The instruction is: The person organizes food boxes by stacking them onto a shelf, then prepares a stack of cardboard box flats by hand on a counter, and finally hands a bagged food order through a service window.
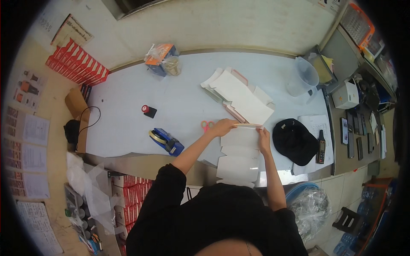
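Both my hands grip a partly folded white cardboard box blank point(239, 138) at its far edge. My left hand point(225, 127) pinches the left corner, and my right hand point(264, 139) holds the right corner. The blank's near panels hang over the table's front edge towards my body. Just beyond it lies a stack of flat white box blanks point(245, 94) with some reddish printed edges. Pink-handled scissors point(207, 124) lie beside my left hand, partly hidden by it. Further left rests a blue tape dispenser point(166, 141) with a roll of tape.
A self-inking stamp point(149, 111) and a bagged orange-and-blue box point(162, 59) are on the table. At right are a black cap point(293, 140), a handheld radio point(321, 147), papers and a clear plastic jug point(301, 76). Red boxes point(77, 64) stand at the far left.
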Demonstrator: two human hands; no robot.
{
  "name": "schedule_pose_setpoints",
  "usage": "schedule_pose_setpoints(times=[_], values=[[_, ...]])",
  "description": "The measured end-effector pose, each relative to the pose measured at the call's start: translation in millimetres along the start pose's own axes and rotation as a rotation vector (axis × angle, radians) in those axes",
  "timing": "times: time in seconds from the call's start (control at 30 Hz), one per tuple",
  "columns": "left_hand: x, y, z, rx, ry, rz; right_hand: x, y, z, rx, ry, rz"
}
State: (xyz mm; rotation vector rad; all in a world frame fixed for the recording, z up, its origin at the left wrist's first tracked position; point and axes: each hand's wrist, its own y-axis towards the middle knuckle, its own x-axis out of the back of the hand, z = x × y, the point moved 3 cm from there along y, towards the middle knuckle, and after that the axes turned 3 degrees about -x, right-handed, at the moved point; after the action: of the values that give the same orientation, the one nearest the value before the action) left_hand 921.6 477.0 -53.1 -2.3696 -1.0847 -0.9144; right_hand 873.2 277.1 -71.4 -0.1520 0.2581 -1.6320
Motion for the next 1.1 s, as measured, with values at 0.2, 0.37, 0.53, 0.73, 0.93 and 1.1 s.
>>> schedule_pose_setpoints(times=[0.2, 0.37, 0.53, 0.73, 0.93, 1.1], values=[[-3.4, -2.1, -1.5, -0.052, 0.093, -0.064, 16.9, 17.3, -10.7, -0.068, -0.044, -0.010], [-14.8, -10.1, -30.2, -0.150, 0.393, -0.162, 41.2, 24.8, 31.6, -0.603, 0.408, 0.805], [-35.3, -4.7, -36.1, -0.195, 0.622, -0.225, -1.7, 52.4, 51.8, -0.181, -1.041, 0.961], [-4.5, -2.0, -16.7, -0.131, 0.170, -0.162, 0.2, 52.0, 39.6, -0.088, -1.029, 0.941], [4.8, -13.3, 20.4, 0.052, -0.401, 0.081, 2.2, 53.2, 40.3, -0.108, -1.020, 1.007], [-2.9, -8.8, 48.4, 0.256, -0.809, 0.129, -12.8, 48.6, 53.8, -0.143, -1.116, 0.980]])
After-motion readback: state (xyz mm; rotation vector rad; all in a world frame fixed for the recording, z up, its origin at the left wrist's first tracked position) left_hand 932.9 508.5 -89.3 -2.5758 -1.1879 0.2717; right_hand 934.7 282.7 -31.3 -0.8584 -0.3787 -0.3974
